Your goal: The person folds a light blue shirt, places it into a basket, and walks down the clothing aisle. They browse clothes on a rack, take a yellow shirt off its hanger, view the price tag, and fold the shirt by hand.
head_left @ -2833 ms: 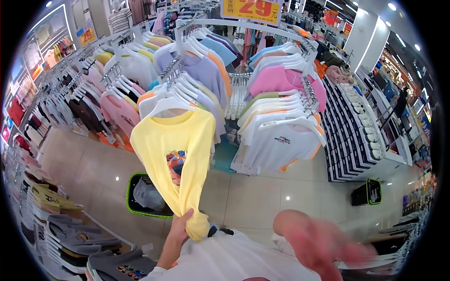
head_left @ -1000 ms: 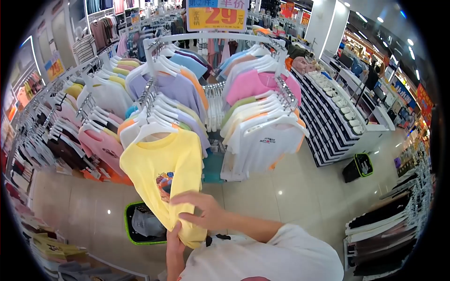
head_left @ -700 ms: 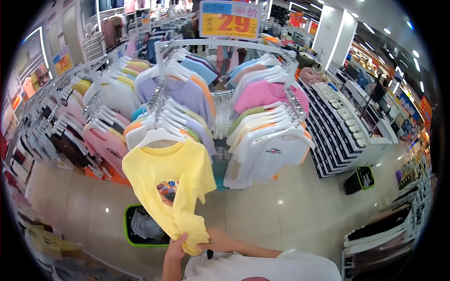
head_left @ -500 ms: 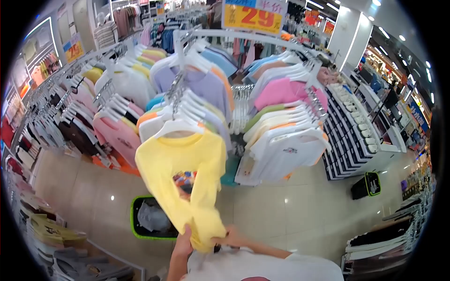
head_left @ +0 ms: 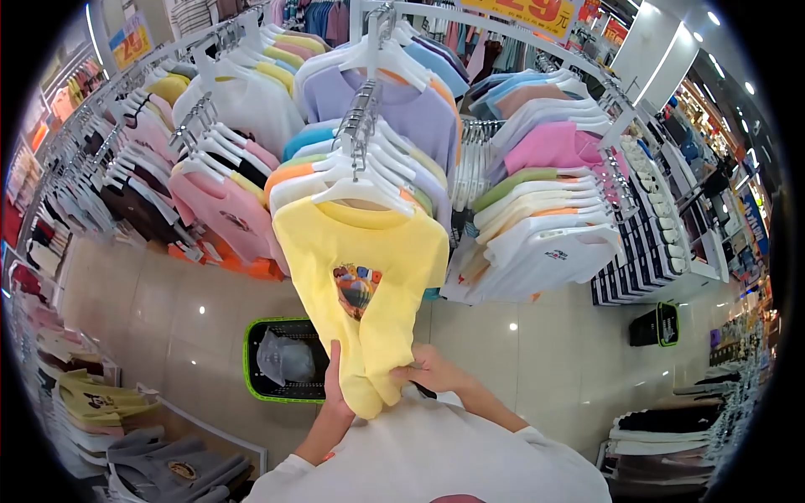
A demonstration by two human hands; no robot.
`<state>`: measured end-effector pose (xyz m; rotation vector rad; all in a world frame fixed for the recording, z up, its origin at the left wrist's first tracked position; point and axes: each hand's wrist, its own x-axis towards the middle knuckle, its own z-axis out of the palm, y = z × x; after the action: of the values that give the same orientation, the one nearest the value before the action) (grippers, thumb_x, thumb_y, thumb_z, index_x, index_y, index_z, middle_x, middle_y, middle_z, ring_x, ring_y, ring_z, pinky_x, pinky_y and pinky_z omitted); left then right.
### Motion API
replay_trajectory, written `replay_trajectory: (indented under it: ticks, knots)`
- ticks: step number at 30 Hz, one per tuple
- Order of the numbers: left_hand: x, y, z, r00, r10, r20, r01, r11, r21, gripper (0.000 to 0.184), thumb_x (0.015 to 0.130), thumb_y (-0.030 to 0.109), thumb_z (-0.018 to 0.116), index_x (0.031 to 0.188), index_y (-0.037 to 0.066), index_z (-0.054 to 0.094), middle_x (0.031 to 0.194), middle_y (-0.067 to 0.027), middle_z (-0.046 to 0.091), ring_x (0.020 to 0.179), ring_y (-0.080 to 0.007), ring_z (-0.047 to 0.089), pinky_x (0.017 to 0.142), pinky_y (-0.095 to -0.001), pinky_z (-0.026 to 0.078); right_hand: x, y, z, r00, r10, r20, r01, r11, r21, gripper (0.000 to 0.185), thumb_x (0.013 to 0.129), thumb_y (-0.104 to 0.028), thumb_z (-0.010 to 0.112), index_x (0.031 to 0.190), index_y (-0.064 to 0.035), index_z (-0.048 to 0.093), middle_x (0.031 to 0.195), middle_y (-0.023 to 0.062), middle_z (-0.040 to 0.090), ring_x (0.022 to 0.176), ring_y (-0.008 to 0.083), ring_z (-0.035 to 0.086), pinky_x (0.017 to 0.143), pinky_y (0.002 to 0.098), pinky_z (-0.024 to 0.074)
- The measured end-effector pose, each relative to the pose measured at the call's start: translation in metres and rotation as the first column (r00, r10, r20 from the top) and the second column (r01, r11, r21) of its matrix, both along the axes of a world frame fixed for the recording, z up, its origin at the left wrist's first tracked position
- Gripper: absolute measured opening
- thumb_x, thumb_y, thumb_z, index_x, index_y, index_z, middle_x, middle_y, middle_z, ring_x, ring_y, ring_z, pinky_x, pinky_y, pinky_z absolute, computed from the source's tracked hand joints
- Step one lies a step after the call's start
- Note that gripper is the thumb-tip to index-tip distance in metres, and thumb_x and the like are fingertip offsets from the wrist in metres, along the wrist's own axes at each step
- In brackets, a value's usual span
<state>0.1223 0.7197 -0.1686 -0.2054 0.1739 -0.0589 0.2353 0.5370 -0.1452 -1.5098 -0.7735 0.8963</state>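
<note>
The left hand [head_left: 337, 394] and the right hand [head_left: 429, 370] hold the lower part of a yellow shirt [head_left: 390, 289]. It hangs on a white hanger [head_left: 360, 192], near a black basket [head_left: 248, 362].

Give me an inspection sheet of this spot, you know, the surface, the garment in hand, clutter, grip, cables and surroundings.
Surface: glossy tiled floor, reflecting ceiling lights; no worktop in view.
Job's things: yellow shirt with a colourful chest print, on a white hanger at the rack's front, its lower part gathered.
Clutter: black basket with a green rim, holding a grey, plastic-looking bundle; a second basket farther right.
Grip: left hand and right hand both hold the shirt's lower part.
Cables: nothing seen.
Surroundings: crowded clothing racks, partly cropped price sign, shoe display.
</note>
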Motion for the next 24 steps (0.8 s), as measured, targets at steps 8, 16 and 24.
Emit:
replay_trajectory:
  ticks: [8, 16, 24]
  knots:
    - [-0.009, 0.024, -0.047, 0.995, -0.097, 0.006, 0.093, 0.967, 0.239, 0.069, 0.097, 0.042, 0.058, 0.15, 0.006, 0.033, 0.147, -0.0166, 0.048, 0.131, -0.0358, 0.05, 0.111, -0.0521, 0.04, 0.012, -0.029, -0.047, 0.748, -0.423, -0.512, 0.507, 0.862, 0.028, 0.035, 0.105, -0.022, 0.05, 0.131, 0.0003, 0.056, 0.126, 0.0055, 0.063, 0.111, 0.0122, 0.059, 0.098, 0.0303, 0.0458]
    - [-0.012, 0.023, -0.079, 0.957, -0.213, -0.198, 0.258, 0.937, 0.237, 0.063, 0.092, 0.034, 0.066, 0.142, 0.001, 0.045, 0.135, -0.0188, 0.058, 0.12, -0.0371, 0.059, 0.103, -0.0512, 0.048, 0.053, -0.03, -0.034, 0.986, -0.055, -0.159, 0.028, 0.985, -0.17, 0.036, 0.101, -0.03, 0.055, 0.122, -0.0011, 0.061, 0.114, 0.0041, 0.067, 0.103, 0.0101, 0.06, 0.088, 0.0281, 0.0482]
    - [0.019, 0.047, -0.053, 0.959, 0.208, 0.191, -0.265, 0.897, 0.354, 0.063, 0.091, 0.029, 0.055, 0.145, 0.0, 0.04, 0.143, -0.0208, 0.05, 0.127, -0.0397, 0.054, 0.108, -0.0522, 0.044, 0.086, -0.021, 0.009, 0.954, -0.22, -0.205, 0.195, 0.971, -0.135, 0.044, 0.097, -0.041, 0.064, 0.111, 0.0002, 0.067, 0.096, -0.0002, 0.069, 0.084, 0.0065, 0.06, 0.074, 0.0268, 0.0496]
